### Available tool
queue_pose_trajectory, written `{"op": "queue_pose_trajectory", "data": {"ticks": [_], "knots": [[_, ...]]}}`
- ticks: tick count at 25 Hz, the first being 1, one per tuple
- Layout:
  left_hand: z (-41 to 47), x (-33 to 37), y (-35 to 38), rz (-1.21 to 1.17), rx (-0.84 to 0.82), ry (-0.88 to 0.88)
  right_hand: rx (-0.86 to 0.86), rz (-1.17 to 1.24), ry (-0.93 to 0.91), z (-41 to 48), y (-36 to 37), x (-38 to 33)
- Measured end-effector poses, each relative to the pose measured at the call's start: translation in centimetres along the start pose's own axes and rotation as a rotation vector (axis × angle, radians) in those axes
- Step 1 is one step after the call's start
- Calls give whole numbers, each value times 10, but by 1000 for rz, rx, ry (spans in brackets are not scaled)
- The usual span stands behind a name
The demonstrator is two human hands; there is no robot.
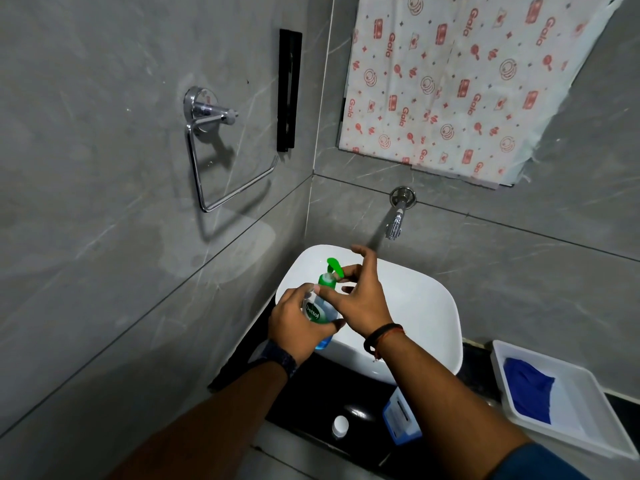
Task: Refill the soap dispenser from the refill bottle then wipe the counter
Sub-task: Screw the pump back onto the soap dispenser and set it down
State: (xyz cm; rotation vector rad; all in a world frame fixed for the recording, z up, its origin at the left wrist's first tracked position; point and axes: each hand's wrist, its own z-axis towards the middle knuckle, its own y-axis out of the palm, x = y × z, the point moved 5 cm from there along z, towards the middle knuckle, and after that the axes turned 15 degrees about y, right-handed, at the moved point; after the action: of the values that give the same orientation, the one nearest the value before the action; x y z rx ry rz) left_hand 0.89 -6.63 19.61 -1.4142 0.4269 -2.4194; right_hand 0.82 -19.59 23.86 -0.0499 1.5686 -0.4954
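I hold a clear soap dispenser (pixel 320 311) with a green pump and blue liquid over the left side of the white basin (pixel 422 306). My left hand (pixel 298 323) wraps its body. The fingers of my right hand (pixel 360 296) pinch the green pump collar (pixel 327 280) at its neck, other fingers spread. The refill bottle (pixel 401 419), blue with a white label, lies on the black counter (pixel 308 407) under my right forearm. A small white cap (pixel 340 426) sits on the counter beside it. A blue cloth (pixel 530 389) lies in a white tray (pixel 568 427) at the right.
A chrome tap (pixel 396 220) sticks out of the grey tiled wall above the basin. A chrome towel ring (pixel 214 157) hangs on the left wall. A patterned white cloth (pixel 464 84) covers the mirror.
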Motion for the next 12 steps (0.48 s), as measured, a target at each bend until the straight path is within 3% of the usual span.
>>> {"op": "queue_pose_trajectory", "data": {"ticks": [9, 12], "knots": [[1, 7, -1, -21, -8, 23, -28, 44, -19, -5, 2, -4], [0, 8, -3, -11, 5, 38, 41, 25, -14, -7, 1, -7]]}}
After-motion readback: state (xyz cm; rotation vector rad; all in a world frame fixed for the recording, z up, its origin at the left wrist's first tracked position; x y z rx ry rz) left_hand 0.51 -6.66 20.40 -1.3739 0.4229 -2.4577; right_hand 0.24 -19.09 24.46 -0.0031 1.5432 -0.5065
